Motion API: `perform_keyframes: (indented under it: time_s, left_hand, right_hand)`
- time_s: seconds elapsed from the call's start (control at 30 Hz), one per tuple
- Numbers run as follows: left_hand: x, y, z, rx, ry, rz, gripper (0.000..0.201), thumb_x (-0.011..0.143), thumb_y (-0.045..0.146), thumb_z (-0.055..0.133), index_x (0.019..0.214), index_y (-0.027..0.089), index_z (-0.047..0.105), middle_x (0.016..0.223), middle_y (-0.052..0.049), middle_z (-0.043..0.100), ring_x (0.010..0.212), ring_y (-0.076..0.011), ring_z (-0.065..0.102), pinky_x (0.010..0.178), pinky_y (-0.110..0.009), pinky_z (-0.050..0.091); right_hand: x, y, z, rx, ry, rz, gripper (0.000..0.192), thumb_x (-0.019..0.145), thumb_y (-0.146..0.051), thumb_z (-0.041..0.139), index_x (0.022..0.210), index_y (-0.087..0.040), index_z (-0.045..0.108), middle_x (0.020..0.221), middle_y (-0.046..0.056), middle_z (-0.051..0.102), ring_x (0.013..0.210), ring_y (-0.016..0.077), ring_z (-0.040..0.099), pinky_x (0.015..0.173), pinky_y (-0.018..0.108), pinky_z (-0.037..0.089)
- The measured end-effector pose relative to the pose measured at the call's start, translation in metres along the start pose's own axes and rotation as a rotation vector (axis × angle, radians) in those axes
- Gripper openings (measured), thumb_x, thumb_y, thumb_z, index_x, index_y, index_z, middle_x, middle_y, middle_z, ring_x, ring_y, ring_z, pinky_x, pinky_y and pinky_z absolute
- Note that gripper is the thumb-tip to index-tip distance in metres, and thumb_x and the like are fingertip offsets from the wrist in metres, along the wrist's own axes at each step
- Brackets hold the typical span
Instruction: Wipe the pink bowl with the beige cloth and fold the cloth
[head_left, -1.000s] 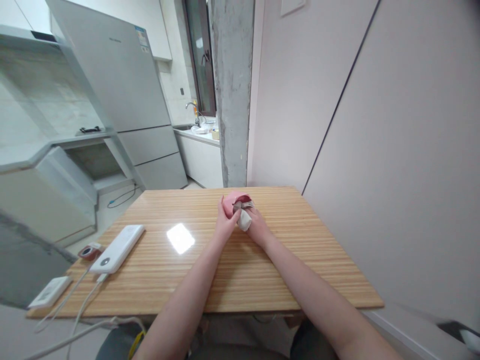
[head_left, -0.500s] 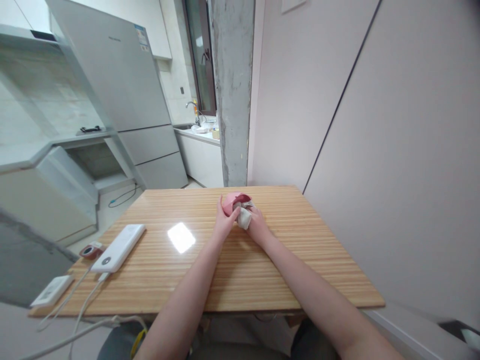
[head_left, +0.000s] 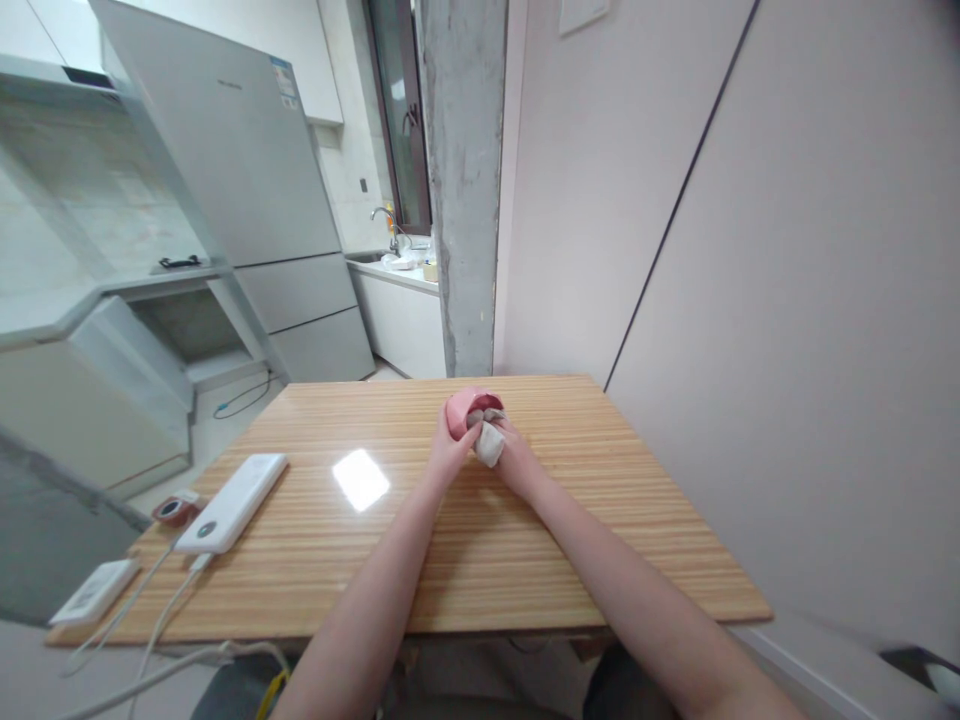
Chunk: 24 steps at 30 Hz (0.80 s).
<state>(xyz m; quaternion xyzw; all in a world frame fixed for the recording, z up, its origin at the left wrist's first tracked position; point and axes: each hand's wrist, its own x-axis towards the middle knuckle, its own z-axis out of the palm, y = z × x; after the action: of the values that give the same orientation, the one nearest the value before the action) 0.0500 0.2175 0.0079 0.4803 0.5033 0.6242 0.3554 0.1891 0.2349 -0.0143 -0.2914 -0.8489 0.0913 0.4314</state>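
Two-handed hold: pink vessel and pale cloth, over the far half of the table.
Nearest me, white cables run over the table's near left edge; beside them lie a flat white box, a white power bank with a cable plugged in, and a small reddish-brown item. Farther out, my left hand is closed around the vessel's left side, thumb at the rim. The vessel is tilted, mouth toward me. My right hand holds the cloth bunched at that mouth, part of it hanging out; my right fingertips are hidden. I cannot tell whether the vessel touches the tabletop. Beyond stand a bare grey column, a refrigerator and a sink faucet.
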Motion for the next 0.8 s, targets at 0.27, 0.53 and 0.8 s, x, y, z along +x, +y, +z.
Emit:
perform_keyframes:
  time_s: [0.27, 0.53, 0.8]
  left_hand:
    - [0.012, 0.004, -0.017, 0.045, 0.131, -0.091, 0.042, 0.073, 0.032, 0.067, 0.111, 0.016, 0.058, 0.110, -0.010, 0.066, 0.104, -0.0237, 0.061, 0.090, -0.036, 0.048]
    - [0.002, 0.004, -0.005, 0.018, 0.004, -0.062, 0.034, 0.070, 0.027, 0.071, 0.101, 0.018, 0.062, 0.103, -0.007, 0.067, 0.104, -0.0237, 0.061, 0.092, -0.035, 0.047]
    - [0.006, 0.001, -0.003, -0.258, 0.105, -0.242, 0.054, 0.074, 0.039, 0.072, 0.118, 0.021, 0.046, 0.111, -0.009, 0.065, 0.101, -0.0197, 0.064, 0.082, -0.031, 0.053]
  right_hand:
    - [-0.005, -0.004, -0.017, -0.055, 0.469, 0.242, 0.033, 0.089, -0.032, 0.052, 0.120, -0.024, 0.057, 0.121, 0.008, 0.063, 0.126, 0.0281, 0.047, 0.113, 0.059, 0.021]
    - [-0.002, 0.009, -0.021, -0.001, 0.123, 0.100, 0.059, 0.079, -0.006, 0.049, 0.135, -0.024, 0.050, 0.143, 0.009, 0.047, 0.133, 0.0253, 0.042, 0.110, 0.048, 0.035]
    - [-0.003, -0.013, -0.005, 0.056, 0.060, 0.137, 0.059, 0.076, -0.008, 0.055, 0.133, -0.023, 0.051, 0.144, 0.010, 0.043, 0.130, 0.0257, 0.042, 0.109, 0.046, 0.035]
